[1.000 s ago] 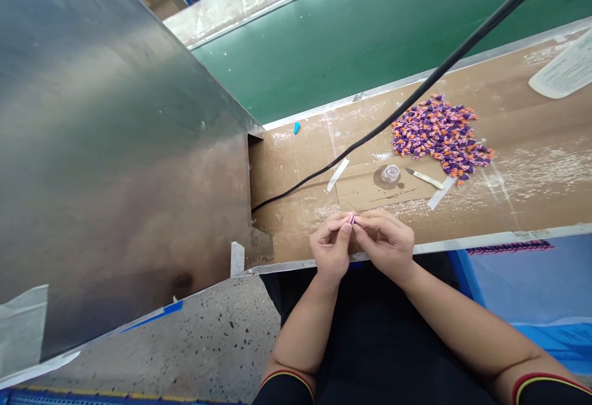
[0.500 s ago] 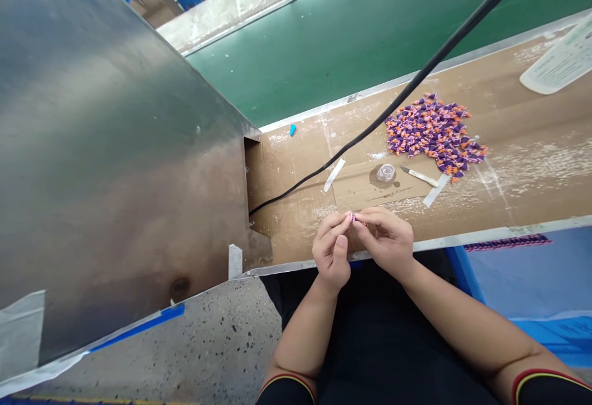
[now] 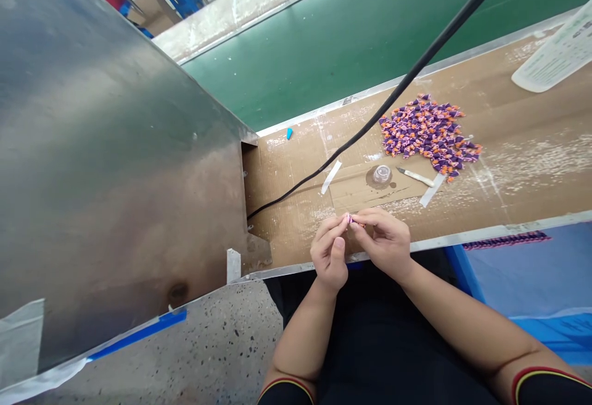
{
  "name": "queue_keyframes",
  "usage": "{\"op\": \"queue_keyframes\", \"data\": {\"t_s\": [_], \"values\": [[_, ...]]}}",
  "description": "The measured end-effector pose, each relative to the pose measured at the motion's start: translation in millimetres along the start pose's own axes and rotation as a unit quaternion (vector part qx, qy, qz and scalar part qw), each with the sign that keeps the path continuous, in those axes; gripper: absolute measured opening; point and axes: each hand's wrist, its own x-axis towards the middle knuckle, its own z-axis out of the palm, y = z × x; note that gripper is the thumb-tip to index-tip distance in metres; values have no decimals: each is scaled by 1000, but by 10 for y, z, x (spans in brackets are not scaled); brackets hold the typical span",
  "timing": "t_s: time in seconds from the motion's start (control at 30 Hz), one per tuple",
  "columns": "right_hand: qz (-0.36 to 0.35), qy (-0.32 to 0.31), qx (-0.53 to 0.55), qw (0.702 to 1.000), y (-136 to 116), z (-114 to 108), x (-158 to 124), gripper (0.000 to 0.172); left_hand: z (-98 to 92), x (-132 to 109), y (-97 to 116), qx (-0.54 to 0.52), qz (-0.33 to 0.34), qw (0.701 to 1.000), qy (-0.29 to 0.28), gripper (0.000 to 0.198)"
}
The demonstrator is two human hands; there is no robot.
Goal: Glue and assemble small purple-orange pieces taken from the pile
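Left hand (image 3: pixel 329 251): curled in, small pink candy (image 3: pixel 349 219) pinched at the fingertips
Right hand (image 3: pixel 382 243): curled in too, same candy gripped from the other side
Candy spot: held between both hands, just above the cardboard sheet (image 3: pixel 296 208)
Nearby: purple-and-orange candy pile (image 3: pixel 429 130), craft knife (image 3: pixel 415 176), clear plastic cup (image 3: pixel 382 174) laid out past the hands

A factory production line, shown by the green conveyor belt (image 3: pixel 351 41), sheet-metal housing (image 3: pixel 115 146) and speckled concrete floor (image 3: pixel 222 349)
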Motion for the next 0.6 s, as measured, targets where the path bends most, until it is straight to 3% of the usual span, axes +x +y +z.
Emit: {"op": "queue_keyframes", "data": {"t_s": [0.23,0.6], "values": [[0,-6,-21,1000,-6,-13,7,9,-14,-5,-29,10,40,999,-17,35],[-6,-2,-9,1000,1,-11,5,12,-1,7,-10,8,46,999,-13,35]]}}
